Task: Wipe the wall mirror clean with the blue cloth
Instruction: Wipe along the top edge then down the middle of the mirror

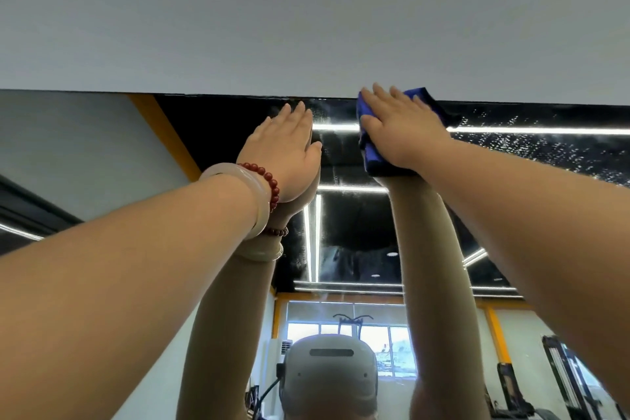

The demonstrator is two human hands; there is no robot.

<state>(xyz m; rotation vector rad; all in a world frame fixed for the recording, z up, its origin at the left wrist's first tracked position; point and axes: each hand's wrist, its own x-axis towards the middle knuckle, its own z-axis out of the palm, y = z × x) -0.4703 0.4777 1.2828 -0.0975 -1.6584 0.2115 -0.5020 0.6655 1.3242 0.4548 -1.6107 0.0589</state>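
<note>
- Head view: our right hand (pixel 404 133) lies flat with straight fingers, pressing the blue cloth (pixel 370 155) on the mirror (pixel 358 228) at its top edge.
- Our left hand (pixel 289 150) rests flat on the glass just beside it, holding nothing.
- The cloth looks soft and light, so we judge a flat palm suits it. The glass looks slick and fragile.

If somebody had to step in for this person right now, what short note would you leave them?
Left hand: open, flat on the large wall mirror near its top edge, holding nothing.
Right hand: straight fingers press the folded blue cloth on the glass at the top edge.
Done: hard to judge; smears show between the hands.
Left: white droplet specks right of the cloth need wiping.
</note>
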